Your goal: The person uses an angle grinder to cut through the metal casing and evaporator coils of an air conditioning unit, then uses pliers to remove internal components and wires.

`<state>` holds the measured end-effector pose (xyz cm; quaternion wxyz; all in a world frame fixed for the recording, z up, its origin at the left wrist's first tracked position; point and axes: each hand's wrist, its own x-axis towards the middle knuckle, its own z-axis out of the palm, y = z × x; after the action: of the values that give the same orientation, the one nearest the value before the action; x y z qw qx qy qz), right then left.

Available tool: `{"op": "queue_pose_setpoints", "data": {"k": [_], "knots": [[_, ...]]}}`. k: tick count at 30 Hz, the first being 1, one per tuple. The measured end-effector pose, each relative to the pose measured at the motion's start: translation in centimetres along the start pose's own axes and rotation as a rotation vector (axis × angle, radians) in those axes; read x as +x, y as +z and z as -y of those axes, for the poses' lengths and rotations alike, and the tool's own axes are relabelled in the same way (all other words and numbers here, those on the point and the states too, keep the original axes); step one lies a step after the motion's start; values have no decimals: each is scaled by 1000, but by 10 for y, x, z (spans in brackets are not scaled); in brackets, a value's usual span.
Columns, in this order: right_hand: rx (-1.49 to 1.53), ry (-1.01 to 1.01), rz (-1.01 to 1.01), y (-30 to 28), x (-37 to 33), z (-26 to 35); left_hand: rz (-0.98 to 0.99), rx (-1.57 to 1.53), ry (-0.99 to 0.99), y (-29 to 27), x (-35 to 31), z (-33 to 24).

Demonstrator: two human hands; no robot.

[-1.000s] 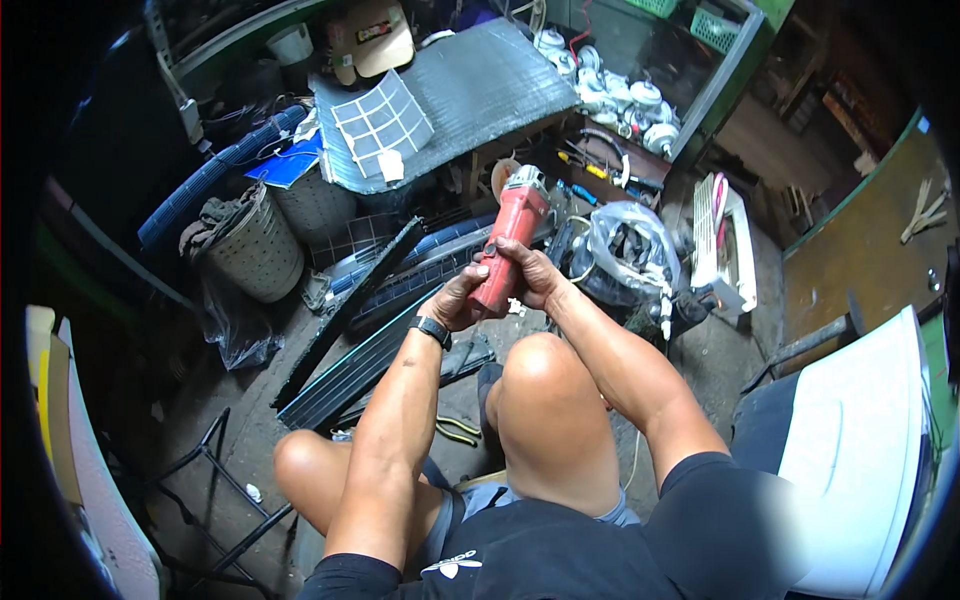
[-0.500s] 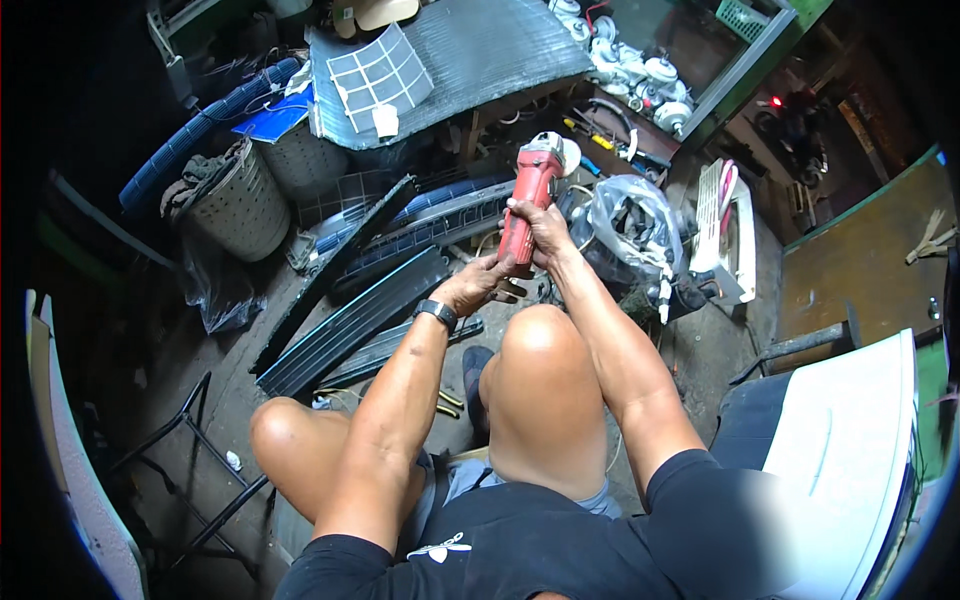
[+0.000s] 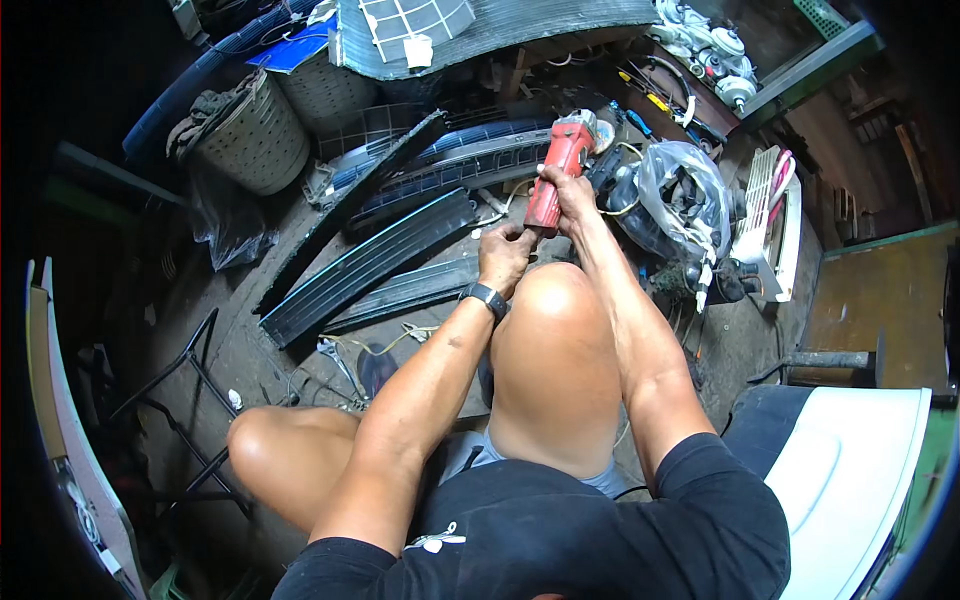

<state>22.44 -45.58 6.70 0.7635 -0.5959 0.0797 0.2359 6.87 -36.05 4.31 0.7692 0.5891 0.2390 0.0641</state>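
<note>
A red angle grinder (image 3: 567,150) points away from me above my raised knee, its grey head and disc at the far end. My right hand (image 3: 574,200) is closed round the rear part of its body. At the grinder's back end, my left hand (image 3: 507,253) has its thumb and fingers pressed together against the tail; the fingertips are partly hidden. Beyond and to the left of my hands lie long black ribbed panels (image 3: 370,262) on the floor. To the right of the grinder sits a clear plastic bag (image 3: 682,190) with dark things in it.
Two woven baskets (image 3: 250,140) stand at the far left. A corrugated sheet (image 3: 540,30) covers a far bench. A white slatted unit (image 3: 770,225) stands at the right, a white panel (image 3: 850,490) at the near right. A black metal frame (image 3: 190,400) and a wrench (image 3: 340,365) lie left.
My view has tilted down and shifted left. The grinder has come nearer my knee, still in my right hand. My left hand's fingers have drawn closer together at its tail.
</note>
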Motion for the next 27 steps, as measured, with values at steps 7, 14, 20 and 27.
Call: {"op": "queue_pose_setpoints", "data": {"k": [7, 14, 20, 27], "knots": [[-55, -75, 60, 14, -7, -23, 189, -243, -317, -26, 19, 33], [-209, -85, 11, -17, -13, -23, 521, -451, -543, -11, 13, 59], [-702, -128, -14, -20, -16, -37, 57, 1226, 48, -145, 58, 138], [-1186, -151, 27, -101, -36, -58, 306, 1506, 41, -204, 67, 149]]}}
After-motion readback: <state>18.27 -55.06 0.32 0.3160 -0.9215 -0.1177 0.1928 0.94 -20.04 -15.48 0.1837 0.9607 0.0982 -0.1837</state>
